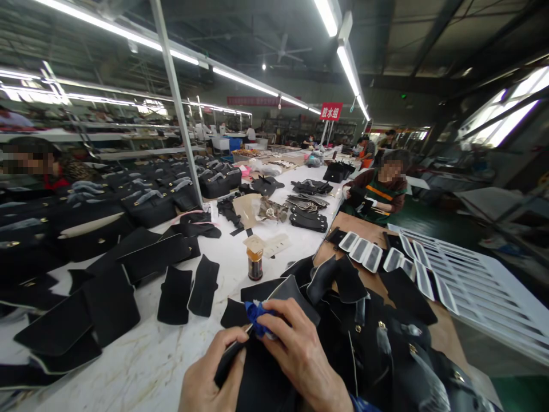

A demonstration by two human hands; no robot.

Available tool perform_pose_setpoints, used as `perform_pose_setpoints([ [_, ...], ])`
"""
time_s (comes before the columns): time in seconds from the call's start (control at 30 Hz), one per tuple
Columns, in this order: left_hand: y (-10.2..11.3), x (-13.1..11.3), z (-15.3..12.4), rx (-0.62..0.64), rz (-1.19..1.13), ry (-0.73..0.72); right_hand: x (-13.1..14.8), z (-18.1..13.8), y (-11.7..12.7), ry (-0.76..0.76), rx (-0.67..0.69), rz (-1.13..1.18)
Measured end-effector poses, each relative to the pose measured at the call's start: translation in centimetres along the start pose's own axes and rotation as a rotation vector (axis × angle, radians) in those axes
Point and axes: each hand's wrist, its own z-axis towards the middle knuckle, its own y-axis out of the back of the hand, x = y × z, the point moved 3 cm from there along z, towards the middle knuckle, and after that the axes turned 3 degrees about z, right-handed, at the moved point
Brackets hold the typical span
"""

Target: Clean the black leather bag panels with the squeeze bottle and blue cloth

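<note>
**Blue cloth pressed to black leather at bottom centre**

The right hand (300, 355) pinches a blue cloth (257, 316) against the black leather piece (261, 377), which the left hand (210, 377) grips from below. Both wrists are cut off by the frame's bottom edge.

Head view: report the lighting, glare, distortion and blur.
Head view: ceiling tube lights burn out to white glare, and so does the window at right; the wide lens bows the pole and table edge; both hands, left and right, are sharp on the black leather piece; far workers turn soft.
</note>
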Motion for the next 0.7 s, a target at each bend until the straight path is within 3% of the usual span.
perform_pose_setpoints([
  [0.1, -0.2, -0.6, -0.5, 0.0, -0.052, 0.087, -0.3, -0.2, -0.4, 0.005, 0.009, -0.005],
  [0.17, -0.5, -1.2, -0.9, -0.01, -0.108, 0.169, -0.7, -0.1, -0.8, -0.028, -0.057, 0.005],
  [0.3, -0.5, -2.2, -1.5, -0.001, -0.21, 0.323, -1.9, 0.4, 0.4, -0.273, -0.521, 0.156],
  [0.37, 0.0, -2.4, -1.5, -0.048, -0.22, 0.383, -2.5, 0.1, 1.8, -0.495, -0.741, 0.43],
  [0.43, 0.6, -2.6, -1.5, -0.103, -0.206, 0.418, -2.5, -0.4, 3.0, -0.671, -0.834, 0.741],
  [0.53, 1.1, -2.9, -1.6, -0.121, -0.232, 0.475, -1.3, -1.4, 4.2, -0.739, -0.773, 0.994],
  [0.63, 0.9, -3.4, -2.1, -0.137, -0.241, 0.478, -0.3, -2.3, 3.9, -0.731, -0.656, 1.021],
  [0.7, 0.6, -3.9, -2.5, -0.197, -0.213, 0.411, -0.2, -2.8, 3.1, -0.758, -0.655, 0.982],
])
